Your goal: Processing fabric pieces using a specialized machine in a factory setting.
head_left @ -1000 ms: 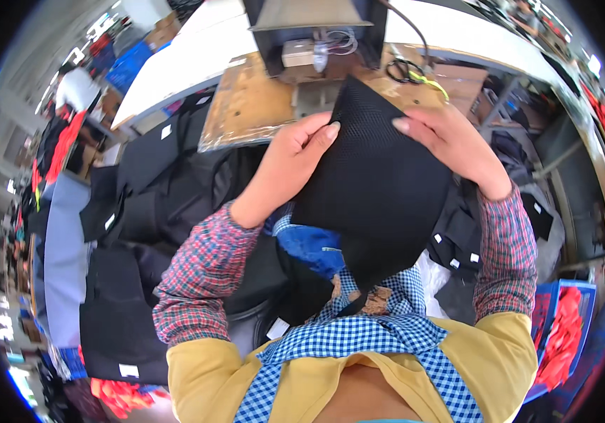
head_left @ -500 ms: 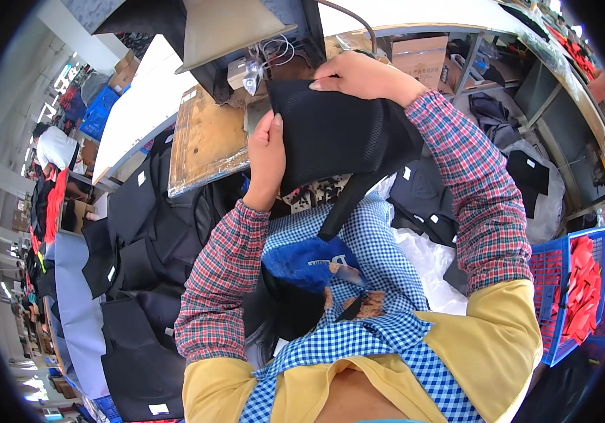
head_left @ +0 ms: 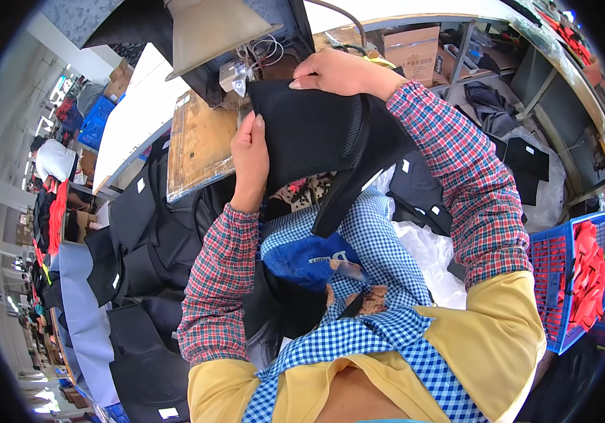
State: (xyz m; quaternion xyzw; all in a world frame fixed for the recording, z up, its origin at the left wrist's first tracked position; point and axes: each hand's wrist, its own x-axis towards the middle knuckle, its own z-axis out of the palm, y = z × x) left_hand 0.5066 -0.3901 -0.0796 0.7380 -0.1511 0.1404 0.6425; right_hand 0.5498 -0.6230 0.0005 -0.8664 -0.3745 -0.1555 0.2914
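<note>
Between my hands is a black mesh fabric piece (head_left: 309, 130), held up in front of a machine head (head_left: 235, 77) with thin wires and a metal fitting. My left hand (head_left: 249, 158) pinches its left edge, thumb on top. At the upper edge my right hand (head_left: 341, 72) grips the fabric between thumb and fingers. A black strip (head_left: 341, 204) hangs from the lower right of the piece over my checked apron. The fabric's upper left corner lies close to the metal fitting; whether it touches cannot be made out.
A worn wooden board (head_left: 200, 144) juts out left of the machine. Black cut pieces with white labels (head_left: 154, 261) lie piled at left. On the right stand a blue basket (head_left: 563, 282) of red pieces and a cardboard box (head_left: 412, 53). A person (head_left: 56, 161) is at far left.
Both hands and the black fabric appear slightly further left in the view, which has itself shifted a little. The fabric's right part now folds down more. Both grips stay closed on it.
</note>
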